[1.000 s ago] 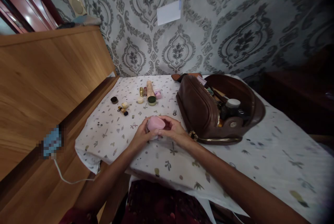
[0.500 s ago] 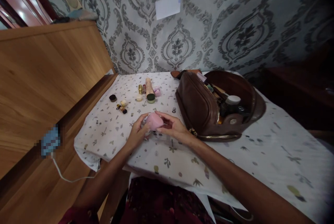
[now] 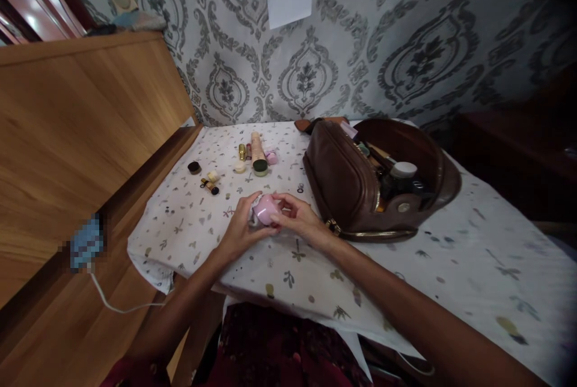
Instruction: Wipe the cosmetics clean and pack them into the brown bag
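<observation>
A small, glossy pink rounded container (image 3: pixel 267 210) is held between my two hands above the near part of the table. My left hand (image 3: pixel 240 228) is closed around its left side, with some whitish crumpled material, perhaps a wipe, showing between palm and container. On the other side, my right hand (image 3: pixel 300 219) grips it with thumb and fingers. Beyond the hands lie a beige tube with a dark green cap (image 3: pixel 258 152), a gold tube (image 3: pixel 242 152), a pink item (image 3: pixel 271 157), a small cream-coloured piece (image 3: pixel 240 167) and a small gold-and-black bottle (image 3: pixel 210 186).
To the right stands an open brown leather bag (image 3: pixel 338 176) holding bottles, including one with a white cap (image 3: pixel 403 170). A dark round lid (image 3: pixel 194 167) lies at the left of the patterned tablecloth (image 3: pixel 288 279). A wooden panel (image 3: pixel 90 116) borders the left; patterned wallpaper covers the wall behind.
The pink container has turned in my hands, its shiny rounded side now showing. My left thumb has moved down and right, below it. The items on the table have stayed put.
</observation>
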Demonstrator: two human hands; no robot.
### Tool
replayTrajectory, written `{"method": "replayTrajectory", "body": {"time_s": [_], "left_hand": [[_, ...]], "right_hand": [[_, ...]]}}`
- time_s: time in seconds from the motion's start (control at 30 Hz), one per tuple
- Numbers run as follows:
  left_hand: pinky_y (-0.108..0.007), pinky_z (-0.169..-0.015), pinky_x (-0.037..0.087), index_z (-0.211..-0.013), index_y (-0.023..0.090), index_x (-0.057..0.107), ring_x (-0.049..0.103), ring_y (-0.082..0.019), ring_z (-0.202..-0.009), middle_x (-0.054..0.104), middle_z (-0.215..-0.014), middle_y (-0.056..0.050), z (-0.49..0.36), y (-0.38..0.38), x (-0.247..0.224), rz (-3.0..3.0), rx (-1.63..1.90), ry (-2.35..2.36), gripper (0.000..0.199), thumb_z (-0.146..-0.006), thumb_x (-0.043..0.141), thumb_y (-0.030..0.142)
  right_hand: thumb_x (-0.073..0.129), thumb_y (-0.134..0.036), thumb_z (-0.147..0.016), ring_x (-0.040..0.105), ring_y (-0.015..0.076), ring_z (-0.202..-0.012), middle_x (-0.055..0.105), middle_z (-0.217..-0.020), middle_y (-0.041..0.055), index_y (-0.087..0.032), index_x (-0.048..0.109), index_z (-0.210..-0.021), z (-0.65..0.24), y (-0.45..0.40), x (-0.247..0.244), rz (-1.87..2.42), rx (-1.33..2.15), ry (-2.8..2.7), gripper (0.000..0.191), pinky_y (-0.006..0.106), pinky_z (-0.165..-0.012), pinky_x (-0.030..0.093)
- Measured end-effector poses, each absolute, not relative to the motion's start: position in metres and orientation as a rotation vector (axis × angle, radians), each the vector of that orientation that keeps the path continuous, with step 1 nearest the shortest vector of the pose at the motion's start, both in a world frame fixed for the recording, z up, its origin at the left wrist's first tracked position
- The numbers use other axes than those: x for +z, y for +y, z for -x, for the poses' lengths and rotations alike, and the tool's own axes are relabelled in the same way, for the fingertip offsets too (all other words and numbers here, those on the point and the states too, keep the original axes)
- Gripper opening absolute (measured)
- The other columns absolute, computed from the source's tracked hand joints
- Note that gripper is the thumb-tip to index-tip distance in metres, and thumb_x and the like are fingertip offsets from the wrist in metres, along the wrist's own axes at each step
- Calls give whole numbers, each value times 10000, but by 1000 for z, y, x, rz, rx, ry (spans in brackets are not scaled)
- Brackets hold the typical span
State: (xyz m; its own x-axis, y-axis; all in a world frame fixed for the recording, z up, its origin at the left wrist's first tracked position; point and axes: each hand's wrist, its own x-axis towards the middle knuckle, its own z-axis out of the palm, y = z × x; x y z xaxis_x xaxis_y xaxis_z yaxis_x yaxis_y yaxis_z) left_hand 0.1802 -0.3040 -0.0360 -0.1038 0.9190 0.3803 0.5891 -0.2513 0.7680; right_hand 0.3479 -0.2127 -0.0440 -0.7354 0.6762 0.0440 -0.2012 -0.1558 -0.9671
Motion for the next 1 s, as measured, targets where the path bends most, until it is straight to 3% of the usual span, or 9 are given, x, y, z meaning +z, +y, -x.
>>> {"method": "replayTrajectory", "body": {"time_s": [0.2,0.4,0.5,0.77,0.9,1.0], "left_hand": [[-432,-997,446,-1359,225,487,547,-283,-1168,583,-1224,-114,-179,-302,-40,-1978,1278,1630,615,-834,704,459],[-397,-1002,438,-1338,226,526,554,-259,-1163,601,-1237,-104,-174,-301,-38,-1917,1335,1570,528,-874,664,436],[-380,-1006,428,-1304,222,568,559,-244,-1158,611,-1235,-96,-171,-299,-37,-1864,1390,1574,437,-914,613,414],[-307,-812,460,-1219,225,662,553,-173,-874,582,-922,-41,-177,-298,-36,-1932,1453,1616,320,-957,551,372],[-319,-838,463,-1256,214,639,550,-186,-908,576,-948,-51,-177,-300,-30,-1926,1407,1613,346,-968,523,367],[-352,-901,464,-1411,228,504,540,-214,-993,554,-1072,-77,-172,-305,-21,-1951,1204,1581,474,-958,525,363]], "right_hand": [[860,-480,-600,616,137,-737,589,-931,-8,-218,508,-933,-345,-213,-47,569,1961,-1541,551,260,-603,518],[801,-436,-713,650,144,-715,605,-886,-19,-250,522,-1252,-351,-211,-45,495,2018,-1478,634,311,-695,543],[804,-424,-714,669,160,-697,623,-846,-11,-230,550,-1210,-351,-210,-48,475,2087,-1400,590,326,-678,557],[831,-410,-685,623,115,-553,660,-712,-35,-209,485,-1133,-348,-209,-52,506,2089,-1574,601,238,-533,515],[854,-367,-633,576,96,-470,639,-659,-85,-234,420,-1184,-347,-211,-51,513,2047,-1616,714,205,-443,466],[839,-384,-647,546,98,-429,618,-621,-94,-239,434,-1173,-347,-211,-48,556,2004,-1621,679,206,-398,437]]}}
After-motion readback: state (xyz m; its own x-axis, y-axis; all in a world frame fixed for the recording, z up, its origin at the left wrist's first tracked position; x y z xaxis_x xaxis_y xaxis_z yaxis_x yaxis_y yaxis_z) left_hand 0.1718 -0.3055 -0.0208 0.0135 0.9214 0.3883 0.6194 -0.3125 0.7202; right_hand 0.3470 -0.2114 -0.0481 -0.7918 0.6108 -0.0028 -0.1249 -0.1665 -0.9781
